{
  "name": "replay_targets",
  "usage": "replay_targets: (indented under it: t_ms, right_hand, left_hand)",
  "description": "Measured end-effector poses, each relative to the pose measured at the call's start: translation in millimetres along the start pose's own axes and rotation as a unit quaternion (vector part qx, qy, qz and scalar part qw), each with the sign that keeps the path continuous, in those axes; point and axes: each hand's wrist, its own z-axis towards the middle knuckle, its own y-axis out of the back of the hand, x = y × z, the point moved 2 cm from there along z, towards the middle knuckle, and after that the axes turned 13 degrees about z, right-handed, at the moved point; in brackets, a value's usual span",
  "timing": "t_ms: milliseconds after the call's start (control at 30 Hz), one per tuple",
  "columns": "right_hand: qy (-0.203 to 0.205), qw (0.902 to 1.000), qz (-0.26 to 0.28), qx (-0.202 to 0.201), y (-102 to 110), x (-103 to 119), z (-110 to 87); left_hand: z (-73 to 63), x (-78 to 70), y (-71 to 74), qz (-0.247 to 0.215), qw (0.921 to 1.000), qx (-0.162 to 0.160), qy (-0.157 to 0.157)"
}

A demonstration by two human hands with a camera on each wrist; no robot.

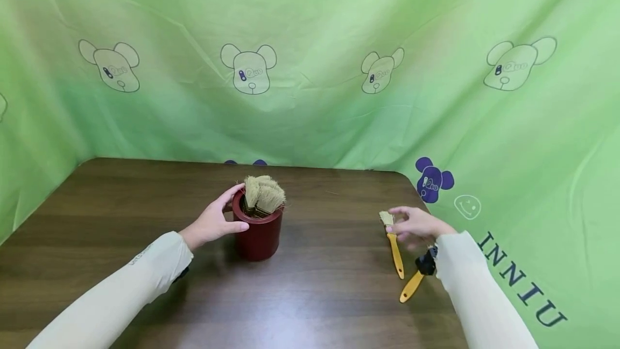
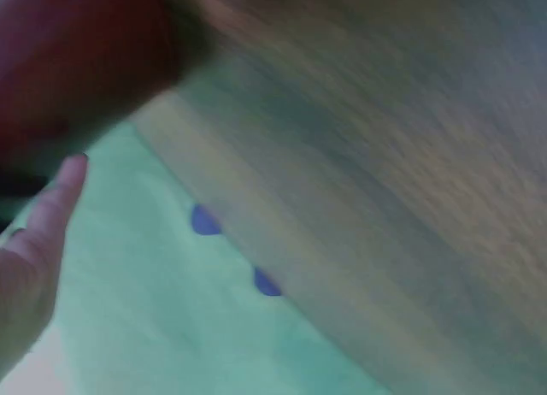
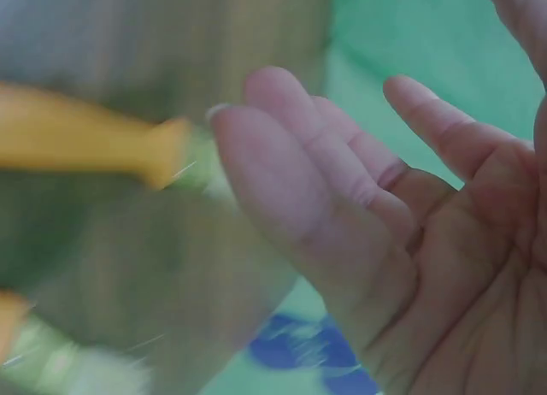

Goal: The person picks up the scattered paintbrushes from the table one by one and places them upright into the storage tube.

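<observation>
My left hand point(image 1: 213, 224) holds a dark red pot point(image 1: 258, 238) at its left side, thumb on the near side of the rim and fingers toward the far side. Several bristle brushes point(image 1: 270, 198) stand in the pot, bristles up. At the table's right, my right hand point(image 1: 414, 224) hovers over a yellow-handled paintbrush point(image 1: 395, 257). Its thumb point(image 3: 273, 173) overlaps the metal collar in the right wrist view, and the fingers are spread with no brush between them. A second yellow-handled paintbrush point(image 1: 411, 287) lies partly hidden under the right wrist.
The brown wooden table point(image 1: 319, 295) ends at the back and right against a green printed curtain point(image 1: 310, 117). A black wrist-worn device point(image 1: 426, 263) sits beneath the right sleeve. The left wrist view is blurred.
</observation>
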Motion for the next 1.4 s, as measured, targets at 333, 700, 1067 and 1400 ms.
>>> replay_targets:
  t_ms: [333, 700, 1067, 1400]
  right_hand:
    - [-0.076, 0.9955, 0.014, -0.055, -6.8, -54.0, -6.8]
    - [-0.095, 0.9838, -0.022, -0.151, -20.0, -58.1, -1.7]
    - [-0.094, 0.9836, 0.016, -0.153, -31.6, -55.5, 6.2]
    - [-0.101, 0.9851, 0.05, -0.13, -30.7, -55.6, 11.1]
  left_hand:
    - [6.6, 8.6, 2.1, -0.032, 0.999, 0.004, -0.03]
    - [-0.5, -2.8, -4.7, -0.063, 0.9973, -0.023, 0.031]
    - [-3.3, -6.7, -6.2, -0.065, 0.9964, -0.038, 0.039]
    - [-2.2, -5.9, -6.9, -0.073, 0.996, -0.027, 0.045]
